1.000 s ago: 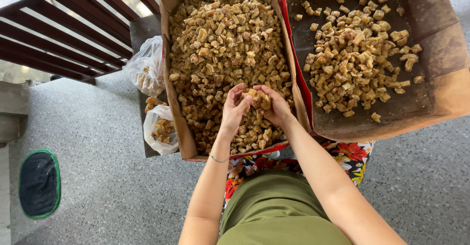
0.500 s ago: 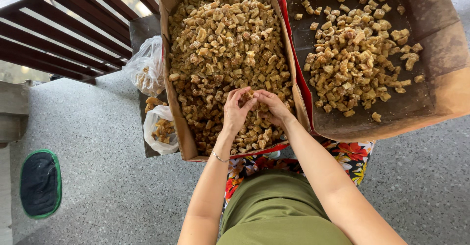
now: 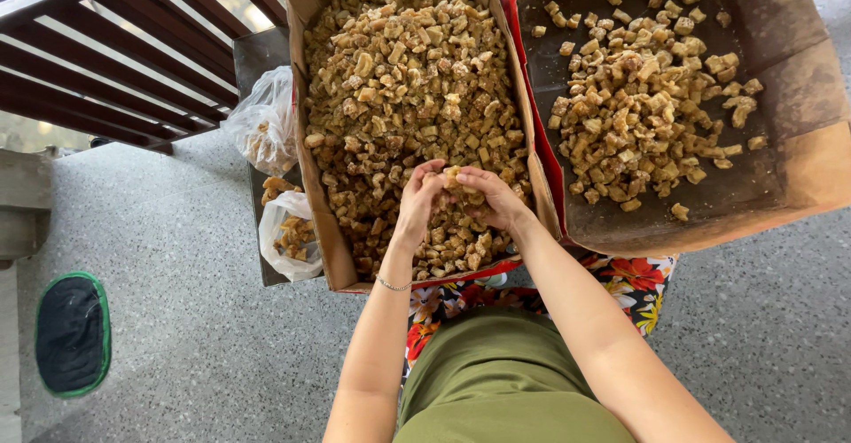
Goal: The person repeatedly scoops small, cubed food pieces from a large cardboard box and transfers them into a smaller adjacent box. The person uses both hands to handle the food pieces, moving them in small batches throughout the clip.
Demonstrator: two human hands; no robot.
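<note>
- left hand (image 3: 418, 199) and right hand (image 3: 493, 199) meet over the near end of the left cardboard box (image 3: 316, 182), fingers closed together on a clump of brown chunks (image 3: 455, 180).
- that box is heaped full of the same chunks.
- the right cardboard box (image 3: 798, 89), touching it, holds a smaller pile (image 3: 638, 111).
- two plastic bags (image 3: 288, 230) of chunks sit left of the boxes.
- a dark mat with green edge (image 3: 73, 332) lies on the speckled floor.

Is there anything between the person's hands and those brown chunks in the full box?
Nothing visible. Both the left hand and the right hand are already down in the full cardboard box, together holding a clump of brown chunks right above the heap.
</note>
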